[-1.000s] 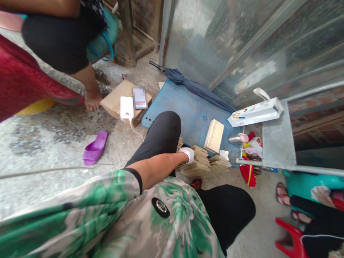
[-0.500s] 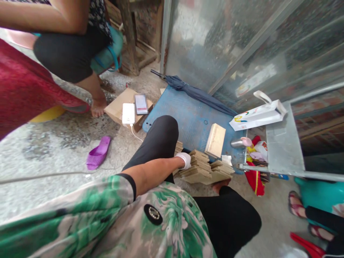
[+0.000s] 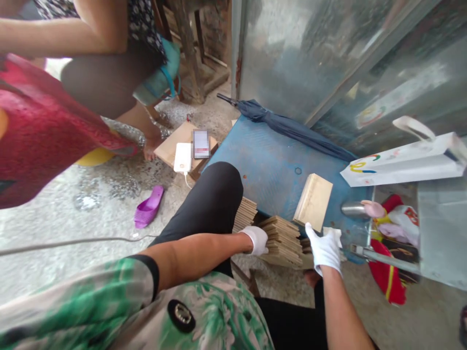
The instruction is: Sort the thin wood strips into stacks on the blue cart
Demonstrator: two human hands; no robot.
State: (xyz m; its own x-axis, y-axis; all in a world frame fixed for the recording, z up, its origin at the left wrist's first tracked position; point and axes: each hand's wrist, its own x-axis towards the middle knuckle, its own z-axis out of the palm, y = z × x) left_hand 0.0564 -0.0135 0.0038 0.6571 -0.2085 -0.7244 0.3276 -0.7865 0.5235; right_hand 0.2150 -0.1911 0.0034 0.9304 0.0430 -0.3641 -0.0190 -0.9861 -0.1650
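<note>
Both my hands wear white gloves. My left hand (image 3: pixel 257 239) is curled against the left side of a fanned stack of thin wooden slats (image 3: pixel 282 240) lying on the edge of a blue board (image 3: pixel 270 160). My right hand (image 3: pixel 324 248) rests on the right end of that stack, fingers spread over it. A second pile of slats (image 3: pixel 245 213) sits beside my left knee. A pale wooden block (image 3: pixel 313 201) lies tilted on the blue board just beyond the stack.
A folded dark umbrella (image 3: pixel 292 127) lies along the board's far edge below a metal wall. A white paper bag (image 3: pixel 401 163), a steel flask (image 3: pixel 355 209), a cardboard box (image 3: pixel 178 146) with a power bank, a purple slipper (image 3: pixel 149 206) and another seated person (image 3: pixel 105 63) surround me.
The view has swung right and closer. My right hand, out of sight before, has come in onto the right end of the slat stack. My left hand has stayed at the stack's left side.
</note>
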